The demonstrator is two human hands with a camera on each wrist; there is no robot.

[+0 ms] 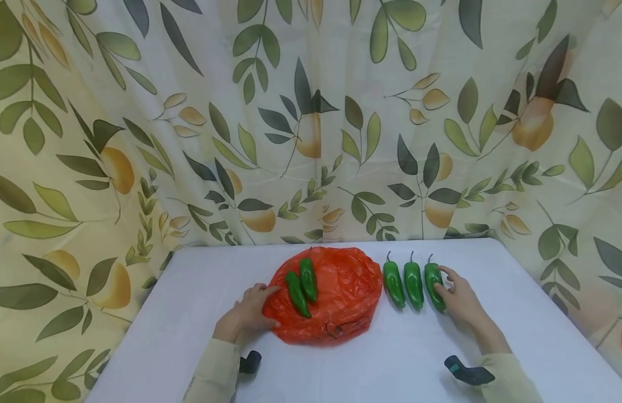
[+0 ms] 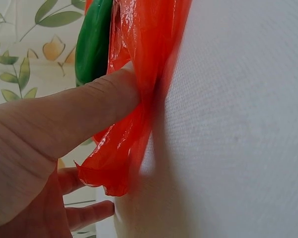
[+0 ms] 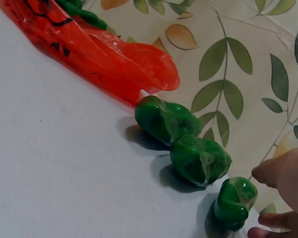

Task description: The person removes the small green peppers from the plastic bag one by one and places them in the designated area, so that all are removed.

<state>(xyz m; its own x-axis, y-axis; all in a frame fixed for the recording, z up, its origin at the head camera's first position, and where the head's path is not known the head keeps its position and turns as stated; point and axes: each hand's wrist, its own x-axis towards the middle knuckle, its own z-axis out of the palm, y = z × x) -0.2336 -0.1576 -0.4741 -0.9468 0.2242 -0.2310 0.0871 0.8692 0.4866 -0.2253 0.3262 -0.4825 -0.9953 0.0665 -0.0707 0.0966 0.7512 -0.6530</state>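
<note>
My left hand [image 1: 251, 309] is at the left edge of a crinkled red plastic bag [image 1: 348, 302], fingers spread. Its thumb [image 2: 97, 106] touches the plastic in the left wrist view, its tip partly behind a fold. Two green peppers lie side by side on the bag: a left one [image 1: 297, 294] and a right one [image 1: 308, 279]. To the bag's right, three more green peppers lie in a row, a near-bag one [image 1: 394, 284], a middle one [image 1: 414, 285] and an outer one [image 1: 434, 286]. My right hand [image 1: 459, 296] is beside the outer pepper, thumb and fingers apart.
A white-covered table [image 1: 391, 364] bears everything. Behind it and along both sides hangs a leaf-and-fruit patterned curtain [image 1: 311, 140]. Dark devices sit at the wrists, a left one [image 1: 250, 362] and a right one [image 1: 469, 371].
</note>
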